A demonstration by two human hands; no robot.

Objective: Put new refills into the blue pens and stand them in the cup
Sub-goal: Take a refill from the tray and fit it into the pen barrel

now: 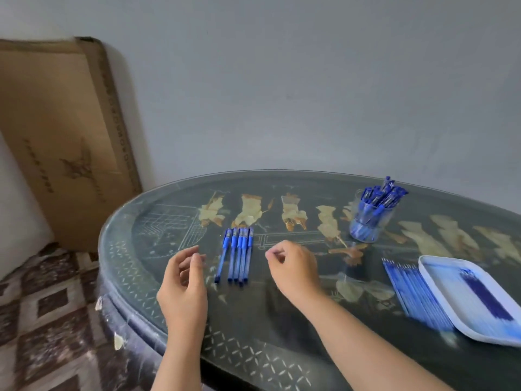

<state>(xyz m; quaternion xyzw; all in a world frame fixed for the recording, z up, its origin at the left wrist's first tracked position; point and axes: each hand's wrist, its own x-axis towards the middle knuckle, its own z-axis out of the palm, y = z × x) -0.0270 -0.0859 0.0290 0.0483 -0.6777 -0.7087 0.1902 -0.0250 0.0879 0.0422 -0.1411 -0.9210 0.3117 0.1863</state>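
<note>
- Head view: five blue pens (238, 255) lie side by side on the table (253, 325) at the centre of the frame, caps toward the top
- Your left hand (183, 280) hovers just left of the row, fingers loosely curled and holding nothing
- Your right hand (293, 266) hovers just right of it, thumb near forefinger, with nothing visible between them
- The cup (369, 218) at upper right is already crowded with pens
- New refills (414, 294) lie in a row at the right, against the white tray (451, 277)
- Take one pen only, from the edge of the row, so the others stay put
- Steady the barrel with one hand and twist the tip off with the other
</note>
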